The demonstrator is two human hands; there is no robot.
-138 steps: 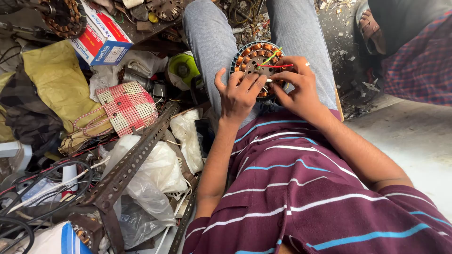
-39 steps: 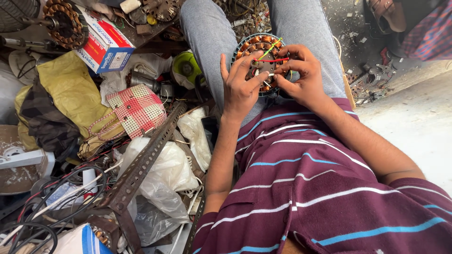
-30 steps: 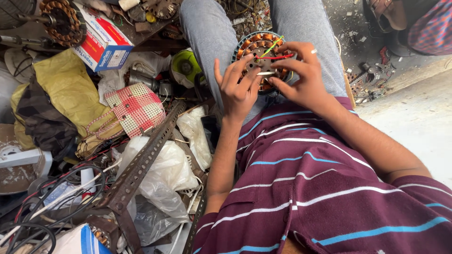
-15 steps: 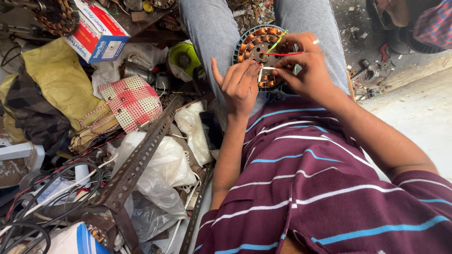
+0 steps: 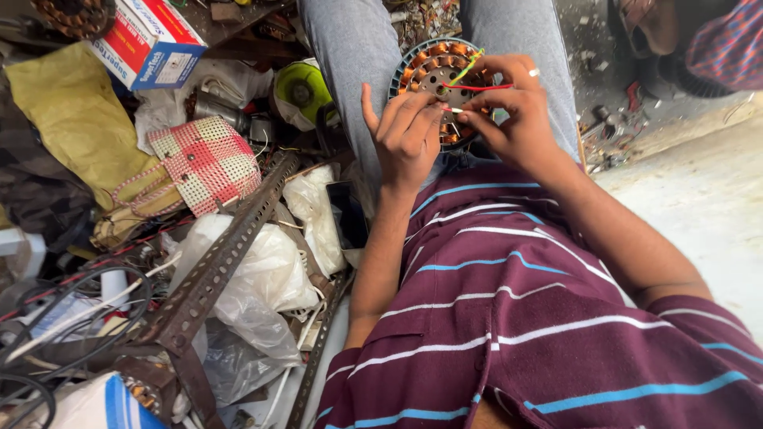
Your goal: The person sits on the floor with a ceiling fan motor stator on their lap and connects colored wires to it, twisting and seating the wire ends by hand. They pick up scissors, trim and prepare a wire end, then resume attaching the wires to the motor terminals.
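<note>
A round motor stator (image 5: 429, 75) with copper windings and a blue-grey rim rests on my lap between my grey-trousered knees. My left hand (image 5: 405, 135) lies against its near edge, fingers bent over the windings. My right hand (image 5: 513, 111) pinches thin wire leads at the stator's right side; a red wire (image 5: 481, 87) and a green-yellow wire (image 5: 467, 67) run across the coils from its fingers. The fingertips of both hands meet over the windings.
To my left lies clutter: a perforated steel angle bar (image 5: 222, 254), white plastic bags (image 5: 262, 262), a red-and-white woven pouch (image 5: 205, 163), a yellow-green round tool (image 5: 300, 91), a cardboard box (image 5: 147, 40), a dark phone (image 5: 347, 213), cables. Another person sits at top right (image 5: 699, 40).
My left hand has shifted from gripping the stator's edge to fingers meeting my right hand over the coils. The right hand has pulled the wires across. The view has tilted slightly.
</note>
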